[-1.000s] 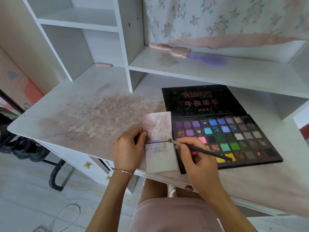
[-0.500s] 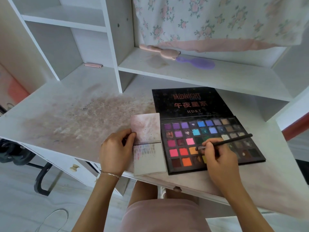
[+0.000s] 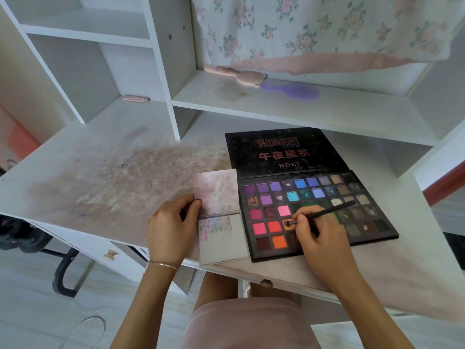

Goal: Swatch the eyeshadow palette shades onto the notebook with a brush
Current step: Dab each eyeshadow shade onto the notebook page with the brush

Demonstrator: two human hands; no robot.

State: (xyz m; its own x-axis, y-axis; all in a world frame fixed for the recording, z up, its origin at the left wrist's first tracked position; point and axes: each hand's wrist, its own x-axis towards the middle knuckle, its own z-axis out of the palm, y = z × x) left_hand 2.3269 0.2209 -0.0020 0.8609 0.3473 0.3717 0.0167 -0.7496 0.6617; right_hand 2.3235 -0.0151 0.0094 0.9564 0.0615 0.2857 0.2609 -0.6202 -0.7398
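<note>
An open black eyeshadow palette [image 3: 352,197] with several coloured pans lies on the white desk [image 3: 88,172], its lid flat behind it. A small open notebook [image 3: 221,238] sits just left of it, with faint colour streaks on its lower page. My left hand [image 3: 171,227] holds the notebook's left edge at the fold. My right hand [image 3: 319,233] grips a thin black brush [image 3: 324,212]; its tip rests on an orange pan in the palette's lower left part.
A shelf above the desk holds a pink brush [image 3: 236,75] and a purple hairbrush [image 3: 292,90] under a floral cloth [image 3: 314,28]. A pink item [image 3: 134,99] lies in the left cubby. Powder stains cover the desk's left half. The desk's front edge is close to my lap.
My right hand carried the brush from the notebook's fold over to the palette, and its tip now sits on an orange pan. My left hand stayed on the notebook.
</note>
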